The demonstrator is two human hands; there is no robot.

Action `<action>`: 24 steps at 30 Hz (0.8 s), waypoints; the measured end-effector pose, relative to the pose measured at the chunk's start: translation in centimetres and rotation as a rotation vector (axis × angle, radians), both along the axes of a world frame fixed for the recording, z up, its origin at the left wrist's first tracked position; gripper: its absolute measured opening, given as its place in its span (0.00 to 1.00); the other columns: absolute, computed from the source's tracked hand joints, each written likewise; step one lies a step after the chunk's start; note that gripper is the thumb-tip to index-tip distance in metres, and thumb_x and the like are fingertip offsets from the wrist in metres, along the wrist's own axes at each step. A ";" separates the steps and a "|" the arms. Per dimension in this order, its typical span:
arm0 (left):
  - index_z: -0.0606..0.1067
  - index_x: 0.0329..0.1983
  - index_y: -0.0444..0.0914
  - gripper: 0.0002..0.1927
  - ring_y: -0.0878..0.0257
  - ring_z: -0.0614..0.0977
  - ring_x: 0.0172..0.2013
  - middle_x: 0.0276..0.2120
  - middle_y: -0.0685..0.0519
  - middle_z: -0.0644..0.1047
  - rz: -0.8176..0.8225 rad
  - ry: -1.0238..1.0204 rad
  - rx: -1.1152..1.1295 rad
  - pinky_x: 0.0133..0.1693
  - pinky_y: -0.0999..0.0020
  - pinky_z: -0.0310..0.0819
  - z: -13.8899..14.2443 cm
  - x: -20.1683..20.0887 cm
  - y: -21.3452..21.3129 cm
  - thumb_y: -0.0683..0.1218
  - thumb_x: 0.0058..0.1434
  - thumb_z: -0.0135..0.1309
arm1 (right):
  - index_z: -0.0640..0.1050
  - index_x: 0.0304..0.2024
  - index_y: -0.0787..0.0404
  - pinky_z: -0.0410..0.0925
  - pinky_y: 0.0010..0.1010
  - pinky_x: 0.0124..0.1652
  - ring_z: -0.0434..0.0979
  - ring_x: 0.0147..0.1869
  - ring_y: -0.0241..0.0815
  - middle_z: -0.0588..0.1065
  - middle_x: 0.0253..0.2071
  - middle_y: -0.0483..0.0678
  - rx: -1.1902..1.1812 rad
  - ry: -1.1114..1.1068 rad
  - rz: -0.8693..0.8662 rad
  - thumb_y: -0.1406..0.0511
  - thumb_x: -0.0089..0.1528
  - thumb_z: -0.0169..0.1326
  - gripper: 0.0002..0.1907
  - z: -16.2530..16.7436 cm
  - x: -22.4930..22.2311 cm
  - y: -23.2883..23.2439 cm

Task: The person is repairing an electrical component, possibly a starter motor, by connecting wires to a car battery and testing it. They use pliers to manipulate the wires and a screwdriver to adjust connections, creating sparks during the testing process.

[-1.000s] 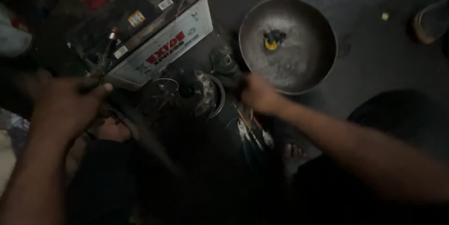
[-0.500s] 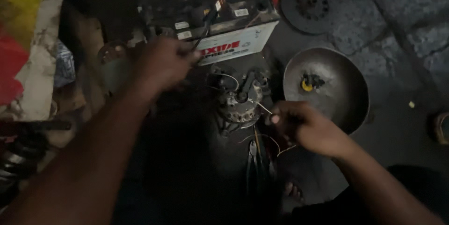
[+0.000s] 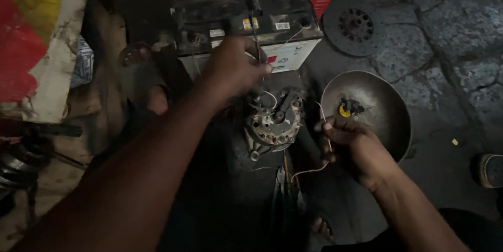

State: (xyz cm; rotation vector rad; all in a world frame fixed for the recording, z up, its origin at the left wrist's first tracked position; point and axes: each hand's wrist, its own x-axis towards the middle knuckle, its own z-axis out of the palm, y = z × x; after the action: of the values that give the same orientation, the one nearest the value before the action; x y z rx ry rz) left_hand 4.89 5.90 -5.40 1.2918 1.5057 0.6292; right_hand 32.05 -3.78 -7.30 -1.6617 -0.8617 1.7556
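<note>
Pinching a thin wire (image 3: 320, 165), the right hand (image 3: 350, 146) sits just right of the alternator (image 3: 273, 122); the left hand (image 3: 234, 68) grips a screwdriver (image 3: 252, 0) whose tip it hides. A slip onto the battery (image 3: 246, 26) just beyond could probably spark. Dim light blurs the wire's ends.

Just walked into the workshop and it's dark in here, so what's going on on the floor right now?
A person crouches over an alternator standing on the dark floor in front of a car battery. The left hand holds a thin probe or screwdriver near the battery's front edge, just above the alternator. The right hand pinches a thin wire beside the alternator. A metal bowl with small parts sits to the right, and pliers lie on the floor below.
</note>
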 end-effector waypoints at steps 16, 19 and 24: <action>0.78 0.40 0.34 0.23 0.47 0.84 0.44 0.39 0.42 0.83 -0.004 0.525 0.370 0.46 0.53 0.77 -1.9 -2.2 0.8 0.49 0.47 0.75 | 0.78 0.38 0.64 0.62 0.27 0.27 0.70 0.27 0.35 0.74 0.24 0.46 0.032 0.057 0.098 0.64 0.67 0.50 0.10 0.0 -0.9 0.0; 0.76 0.38 0.36 0.20 0.54 0.86 0.40 0.36 0.47 0.83 0.008 0.232 0.357 0.43 0.58 0.78 -3.5 -1.0 0.8 0.44 0.45 0.72 | 0.79 0.38 0.65 0.63 0.27 0.27 0.70 0.25 0.35 0.73 0.23 0.46 0.029 0.032 0.101 0.63 0.67 0.50 0.11 0.0 -0.9 0.1; 0.79 0.36 0.36 0.20 0.55 0.85 0.40 0.37 0.49 0.82 -0.038 0.229 0.413 0.42 0.60 0.79 -4.3 -0.7 0.9 0.45 0.43 0.74 | 0.80 0.37 0.66 0.64 0.27 0.27 0.70 0.25 0.35 0.74 0.23 0.47 0.086 -0.010 0.160 0.62 0.68 0.51 0.13 0.0 -1.0 0.1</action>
State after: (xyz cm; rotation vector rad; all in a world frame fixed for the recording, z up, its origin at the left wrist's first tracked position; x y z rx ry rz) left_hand 4.16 6.83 -9.72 1.7524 1.5816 0.8185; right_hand 31.05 -3.72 -7.28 -1.5856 -1.0861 1.7897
